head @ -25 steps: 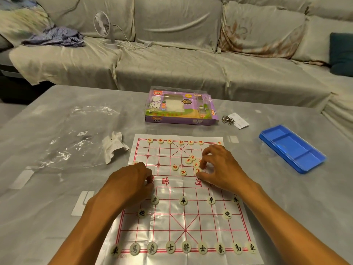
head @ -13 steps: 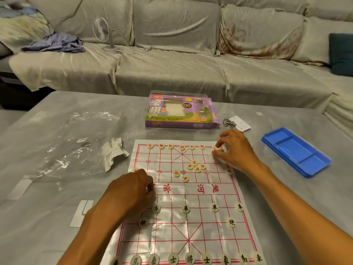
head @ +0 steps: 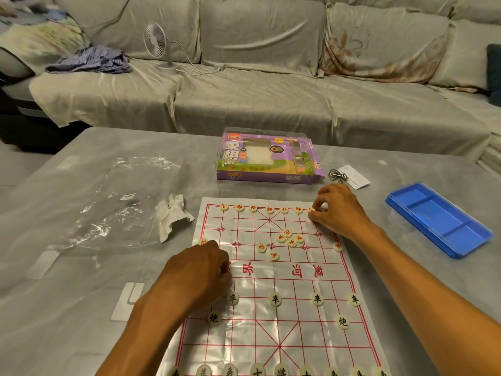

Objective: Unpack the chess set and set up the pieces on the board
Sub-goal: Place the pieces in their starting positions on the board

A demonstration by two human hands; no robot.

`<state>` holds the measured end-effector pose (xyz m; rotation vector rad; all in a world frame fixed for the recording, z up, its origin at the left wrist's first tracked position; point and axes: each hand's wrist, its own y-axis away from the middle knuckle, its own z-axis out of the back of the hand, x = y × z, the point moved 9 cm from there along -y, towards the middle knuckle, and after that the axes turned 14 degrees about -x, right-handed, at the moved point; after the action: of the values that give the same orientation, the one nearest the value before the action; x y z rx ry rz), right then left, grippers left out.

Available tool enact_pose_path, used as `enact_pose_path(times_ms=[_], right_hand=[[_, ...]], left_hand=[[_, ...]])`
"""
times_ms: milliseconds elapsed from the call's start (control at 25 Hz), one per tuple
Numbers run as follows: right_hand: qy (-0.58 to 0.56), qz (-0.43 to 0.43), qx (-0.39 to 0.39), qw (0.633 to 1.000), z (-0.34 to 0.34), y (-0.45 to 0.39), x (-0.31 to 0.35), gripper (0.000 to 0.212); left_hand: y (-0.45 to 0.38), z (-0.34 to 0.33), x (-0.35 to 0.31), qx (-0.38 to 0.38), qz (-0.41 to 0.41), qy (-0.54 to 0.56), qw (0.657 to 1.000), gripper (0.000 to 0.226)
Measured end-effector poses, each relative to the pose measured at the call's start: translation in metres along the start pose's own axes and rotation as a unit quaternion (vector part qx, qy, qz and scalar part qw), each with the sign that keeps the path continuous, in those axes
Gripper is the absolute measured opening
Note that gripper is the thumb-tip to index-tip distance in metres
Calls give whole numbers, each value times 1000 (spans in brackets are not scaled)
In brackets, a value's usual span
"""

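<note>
Right grip (head: 337, 210) sits at the far right corner of the board (head: 273, 283), its fingers curled and pinching a red-marked piece (head: 311, 210) at the end of the far row, the piece touching the sheet. Left grip (head: 202, 270) rests on the board's left side near the printed river band, knuckles up and fingers curled under; whether it holds a piece cannot be told, since the fingertips are hidden.

The board is a glossy white sheet with red lines, lying flat on the grey tabletop (head: 81, 267). Along its far edge stands a row of red-marked pieces (head: 253, 208), the pinched one closing that row on the right. A loose cluster of red pieces (head: 290, 238) lies right of centre in the far half, with two more just left of and below it. Single red pieces sit at the left edge (head: 202, 241), just beyond the left grip, and at the right edge (head: 337, 246). In the near half, black-marked pieces are in order: a row of four (head: 275, 299), two cannons (head: 342, 321) behind it, and a back row (head: 257, 371) cut by the picture's lower edge.

Beyond the board lies the purple chess set box (head: 268, 161) with a clear window. Right of it are a metal ring puzzle (head: 336, 175) on a white tag, and a blue tray (head: 439, 218) well apart. Left of the board lie a crumpled white paper (head: 173, 215) and a clear plastic bag (head: 119, 202). A sofa (head: 271, 104) behind carries a small white fan (head: 157, 42) and a striped cloth (head: 92, 59).
</note>
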<state>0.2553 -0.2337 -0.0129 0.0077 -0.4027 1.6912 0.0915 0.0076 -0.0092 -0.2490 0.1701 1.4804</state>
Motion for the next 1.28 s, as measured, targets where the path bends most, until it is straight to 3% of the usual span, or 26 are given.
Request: enact_pose_path(times_ms=[160, 400, 640, 1080, 1280], right_hand=[[-40, -2, -18, 999, 12, 16, 11, 33], [-43, 77, 15, 996, 15, 68, 36, 33], [-31, 87, 59, 994, 2, 71, 39, 38], [-40, 128, 69, 989, -8, 77, 61, 47], [-47, 127, 67, 989, -10, 75, 59, 39]], left_hand=[[0, 1, 1, 0, 1, -3, 1000, 27], [0, -4, 1, 17, -1, -7, 1000, 30], [0, -3, 1, 13, 4, -2, 1000, 29], [-1, -5, 3, 11, 6, -7, 1000, 30], [-2, -5, 2, 13, 4, -9, 1000, 30]])
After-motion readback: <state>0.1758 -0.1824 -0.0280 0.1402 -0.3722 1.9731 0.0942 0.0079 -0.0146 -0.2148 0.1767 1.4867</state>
